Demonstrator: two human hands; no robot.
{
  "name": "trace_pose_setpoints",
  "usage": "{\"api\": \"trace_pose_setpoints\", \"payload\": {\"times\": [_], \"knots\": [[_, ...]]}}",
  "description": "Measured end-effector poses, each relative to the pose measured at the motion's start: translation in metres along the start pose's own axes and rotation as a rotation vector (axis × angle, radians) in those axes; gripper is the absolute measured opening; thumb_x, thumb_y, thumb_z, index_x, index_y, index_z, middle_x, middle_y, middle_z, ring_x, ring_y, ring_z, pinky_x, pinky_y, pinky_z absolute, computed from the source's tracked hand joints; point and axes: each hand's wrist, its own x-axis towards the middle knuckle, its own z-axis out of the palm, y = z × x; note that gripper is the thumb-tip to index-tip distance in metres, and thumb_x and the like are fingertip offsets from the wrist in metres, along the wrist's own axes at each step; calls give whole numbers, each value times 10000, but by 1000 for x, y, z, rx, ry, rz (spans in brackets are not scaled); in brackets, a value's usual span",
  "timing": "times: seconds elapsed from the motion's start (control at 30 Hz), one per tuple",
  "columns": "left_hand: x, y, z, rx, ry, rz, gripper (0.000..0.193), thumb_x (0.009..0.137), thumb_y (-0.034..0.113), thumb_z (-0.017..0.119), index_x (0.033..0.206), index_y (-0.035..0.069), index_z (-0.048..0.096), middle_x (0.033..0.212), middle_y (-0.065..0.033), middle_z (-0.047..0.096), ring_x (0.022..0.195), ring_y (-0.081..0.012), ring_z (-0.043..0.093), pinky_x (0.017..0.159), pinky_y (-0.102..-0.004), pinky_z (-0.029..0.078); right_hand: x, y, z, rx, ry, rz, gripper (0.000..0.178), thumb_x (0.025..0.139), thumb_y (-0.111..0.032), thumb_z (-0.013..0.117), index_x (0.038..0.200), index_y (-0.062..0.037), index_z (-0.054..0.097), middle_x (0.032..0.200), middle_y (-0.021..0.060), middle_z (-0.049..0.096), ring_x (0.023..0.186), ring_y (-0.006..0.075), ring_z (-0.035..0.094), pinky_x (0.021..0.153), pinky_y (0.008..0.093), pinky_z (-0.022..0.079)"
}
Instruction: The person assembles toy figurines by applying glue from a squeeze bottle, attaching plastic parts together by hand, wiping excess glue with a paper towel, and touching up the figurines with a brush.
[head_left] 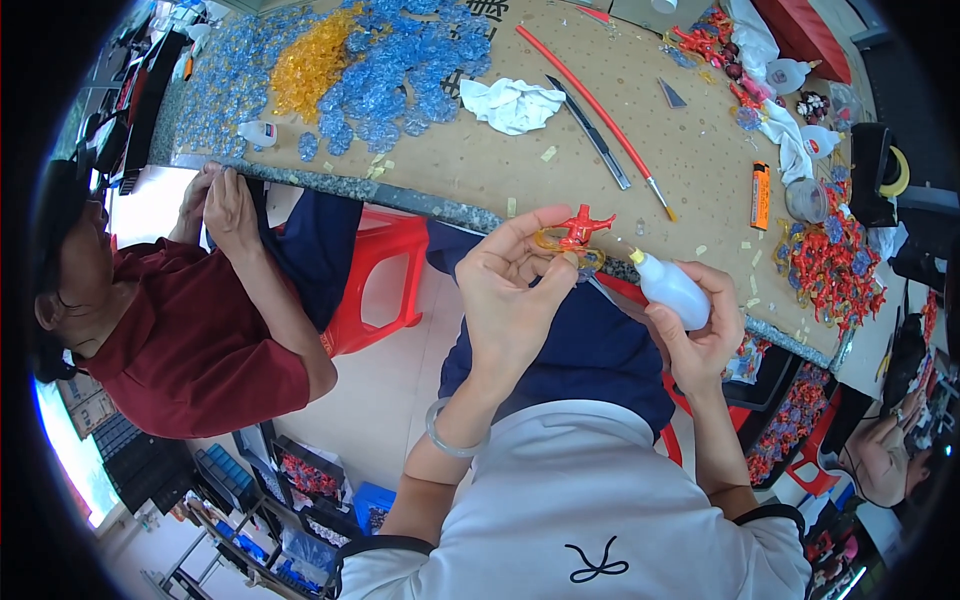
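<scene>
Over the table's near edge, my left hand (520, 290) pinches a small red plastic figure (580, 228) together with a clear amber and bluish piece (588, 260) beneath it. Just to the right, my right hand (697, 330) is wrapped round a white squeeze bottle (672, 290) with a yellow collar. The bottle tilts up to the left, its thin nozzle pointing at the figure, with a small gap between them. My fingers partly hide the amber piece.
Blue clear pieces (410, 70) and amber ones (310, 65) are heaped at the far left. A paintbrush (600, 110), cutter knife (590, 135) and crumpled tissue (512, 105) lie mid-table. Red figures (835, 265) pile up right, near an orange box (760, 195). A co-worker (190, 320) sits left.
</scene>
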Motion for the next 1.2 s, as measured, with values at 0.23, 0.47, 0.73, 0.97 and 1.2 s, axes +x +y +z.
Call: {"api": "trace_pose_setpoints", "payload": {"times": [0.23,0.47,0.73,0.97,1.2], "knots": [[-1,2,-1,12,6,17,377,770,-137,597,1145,-113,574,949,-121,667,804,-82,622,717,-190,508,8,-9,6,-153,1,-161,400,741,-69,790,1076,62,616,932,177,676,806,214,675,707,286,531],[0,3,-1,1,7,13,378,770,-136,599,1147,-112,574,955,-120,668,816,-85,626,728,-193,510,10,-8,8,-164,13,-174,399,730,-65,796,1066,61,622,916,173,677,788,217,671,688,291,527],[-1,3,-2,-3,0,14,379,771,-134,598,1149,-109,572,969,-125,668,829,-90,631,738,-196,512,11,-9,8,-189,12,-188,400,725,-76,802,1057,61,629,907,173,674,763,224,664,668,292,520],[-1,3,-3,-3,-4,22,374,771,-135,594,1144,-109,573,968,-128,669,825,-92,633,732,-197,513,11,-9,9,-210,17,-216,398,703,-62,807,1039,61,634,892,185,675,756,261,663,662,312,520],[-1,3,-3,-2,2,9,371,771,-134,591,1141,-109,574,961,-126,669,814,-92,634,721,-197,514,15,-14,7,-297,10,-366,416,656,-14,808,1027,60,637,902,188,682,748,311,658,664,352,527]]}}
